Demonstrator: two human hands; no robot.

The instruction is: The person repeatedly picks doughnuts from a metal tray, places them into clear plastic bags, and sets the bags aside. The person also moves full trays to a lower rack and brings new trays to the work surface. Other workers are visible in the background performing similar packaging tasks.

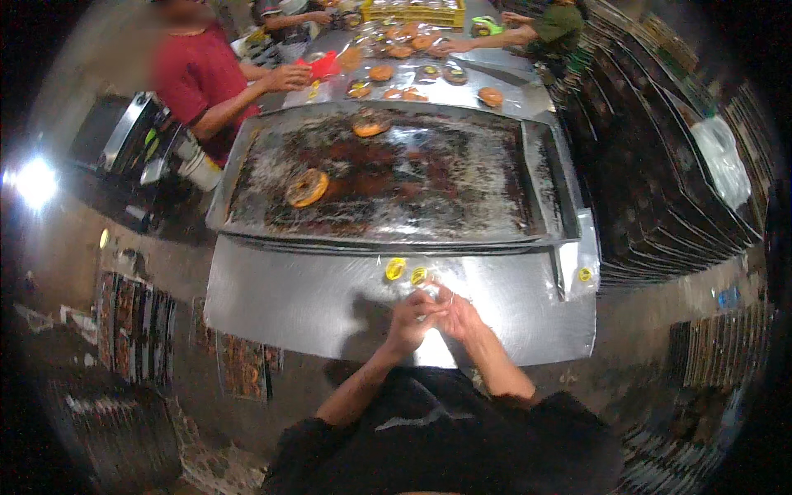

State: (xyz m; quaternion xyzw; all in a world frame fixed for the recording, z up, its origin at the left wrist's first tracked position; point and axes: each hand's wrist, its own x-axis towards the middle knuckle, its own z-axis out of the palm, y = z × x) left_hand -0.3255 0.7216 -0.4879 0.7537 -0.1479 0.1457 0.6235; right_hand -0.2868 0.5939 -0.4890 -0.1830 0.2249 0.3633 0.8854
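Observation:
My left hand (410,320) and my right hand (459,315) meet over the near part of the metal table (280,289). Their fingers are closed on what looks like a clear plastic bag (431,291), mostly hidden by the fingers. Just beyond the fingertips shows a round yellow label (419,275); whether it is on the bag or on the table, I cannot tell. Another yellow label (396,268) lies to its left. Farther off, a large dark baking tray (379,235) carries a ring-shaped bread (307,188) and a second ring bread (371,125) near its far edge.
Bagged breads (404,41) crowd the far table, before a yellow crate (412,11). A person in a red shirt (194,70) stands at left, handling something red (320,64); a green-sleeved person (554,37) reaches in from the right. Stacked dark trays (652,165) line the right side.

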